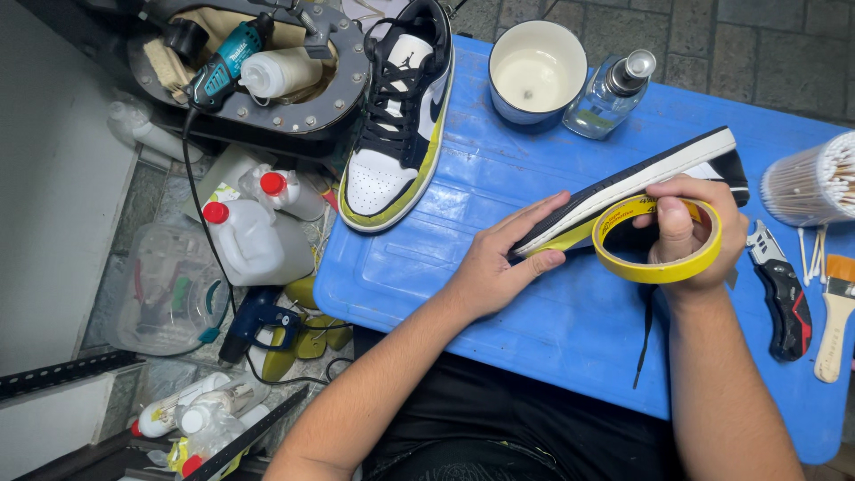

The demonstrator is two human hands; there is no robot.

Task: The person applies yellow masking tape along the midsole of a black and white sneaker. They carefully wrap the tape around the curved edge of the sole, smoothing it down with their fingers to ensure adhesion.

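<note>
My left hand (501, 260) grips the toe end of a sneaker (663, 167) turned on its side, sole edge up, over the blue plastic lid (481, 178). Yellow tape runs along the sneaker's lower edge near my left thumb. My right hand (690, 233) holds the sneaker's middle, with a yellow tape roll (657, 239) looped around its thumb. A black lace hangs below the right wrist. A second sneaker (401, 116), white, black and yellow-taped, lies upright at the lid's far left corner.
On the lid stand a blue-and-white cup (537, 71) and a clear spray bottle (610, 93); a tub of cotton swabs (815, 183), a folding utility knife (784, 289) and a brush (835, 312) lie right. Jugs (254, 232), bottles and a power drill (223, 67) crowd the floor left.
</note>
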